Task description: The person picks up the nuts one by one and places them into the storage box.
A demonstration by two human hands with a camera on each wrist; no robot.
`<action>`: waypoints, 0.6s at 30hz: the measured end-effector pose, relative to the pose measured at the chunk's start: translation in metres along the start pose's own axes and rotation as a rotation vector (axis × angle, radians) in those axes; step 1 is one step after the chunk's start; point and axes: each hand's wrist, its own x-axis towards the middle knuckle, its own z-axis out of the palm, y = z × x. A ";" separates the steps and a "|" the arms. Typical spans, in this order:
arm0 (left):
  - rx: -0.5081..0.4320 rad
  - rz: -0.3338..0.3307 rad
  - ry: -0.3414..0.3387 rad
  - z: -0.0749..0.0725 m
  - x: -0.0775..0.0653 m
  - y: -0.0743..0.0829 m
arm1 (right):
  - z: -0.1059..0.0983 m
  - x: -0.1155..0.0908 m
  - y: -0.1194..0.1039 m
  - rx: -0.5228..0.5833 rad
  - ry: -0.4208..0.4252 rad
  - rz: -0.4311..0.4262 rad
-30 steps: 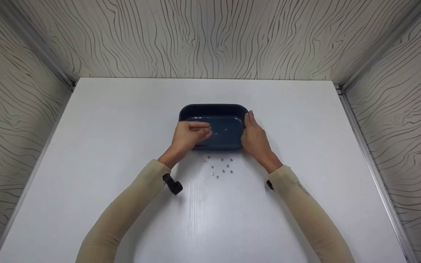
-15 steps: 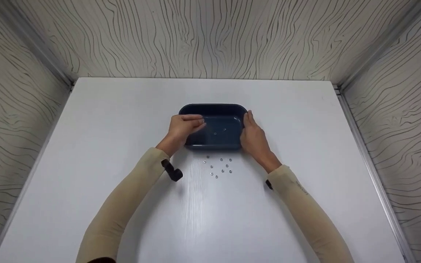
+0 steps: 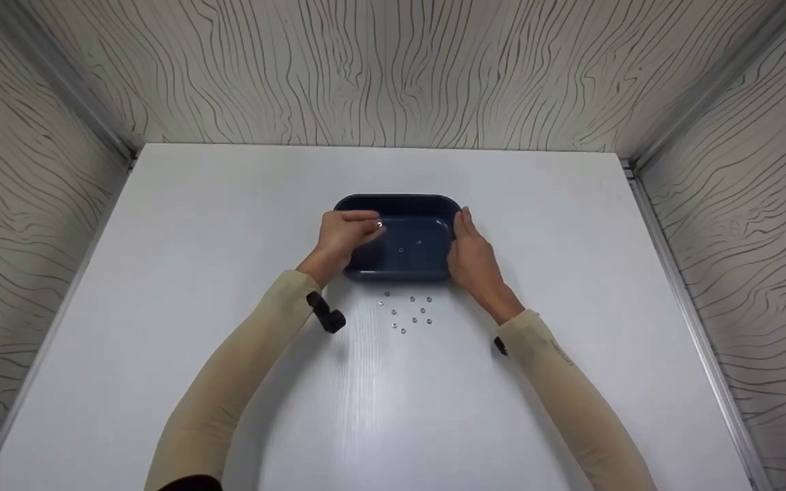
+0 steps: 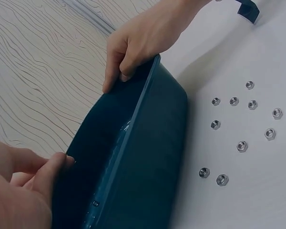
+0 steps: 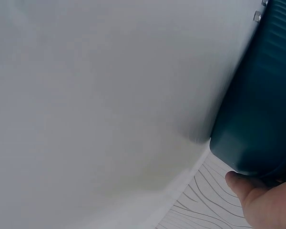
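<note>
My left hand (image 3: 344, 235) is over the left part of a dark blue rectangular tub (image 3: 396, 276), pinching a small hex nut (image 3: 379, 224) between thumb and fingertips. In the left wrist view, those fingers are near the tub's rim and the nut is mostly hidden. My right hand (image 3: 476, 262) grips the tub's right end, its thumb (image 5: 236, 181) against the outside in the right wrist view. Two loose nuts (image 3: 401, 250) lie on the tub floor. Several silvery hex nuts (image 4: 242, 146) lie scattered on the table in front of the tub.
The tub stands on a white table (image 3: 229, 204). Wood-grain panels (image 3: 379, 75) enclose the back and both sides. Each wrist wears a black camera mount (image 3: 327, 314) that sticks out below the sleeve.
My left hand has moved away from me and slightly left over the tub, still pinching the nut. The right hand, the tub and the scattered nuts look unmoved.
</note>
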 end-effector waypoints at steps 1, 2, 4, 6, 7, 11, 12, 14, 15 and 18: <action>0.001 0.000 0.001 0.000 0.000 0.000 | 0.000 0.000 0.000 0.001 0.000 0.000; 0.002 0.000 0.004 0.000 0.000 0.000 | 0.000 0.000 0.000 0.001 0.000 0.000; -0.001 0.001 0.010 -0.001 0.001 0.001 | 0.000 0.000 0.000 0.004 0.000 0.000; 0.000 0.005 0.014 -0.001 0.000 0.002 | 0.000 0.000 0.000 0.008 0.002 0.002; -0.002 0.006 0.018 -0.002 0.001 0.002 | 0.000 0.001 0.000 0.008 0.001 0.003; -0.002 0.010 0.032 -0.002 -0.001 0.003 | 0.001 0.000 0.000 0.017 -0.002 0.015; -0.004 0.009 0.037 -0.002 -0.001 0.003 | 0.001 0.000 0.000 0.018 -0.003 0.018; -0.009 0.010 0.047 -0.002 -0.001 0.002 | 0.000 0.000 0.000 0.021 -0.002 0.021; -0.013 0.009 0.052 -0.002 -0.001 0.002 | 0.000 0.000 0.000 0.022 -0.001 0.021; -0.036 0.012 0.057 -0.002 -0.001 0.002 | 0.000 0.000 0.000 0.019 0.006 0.021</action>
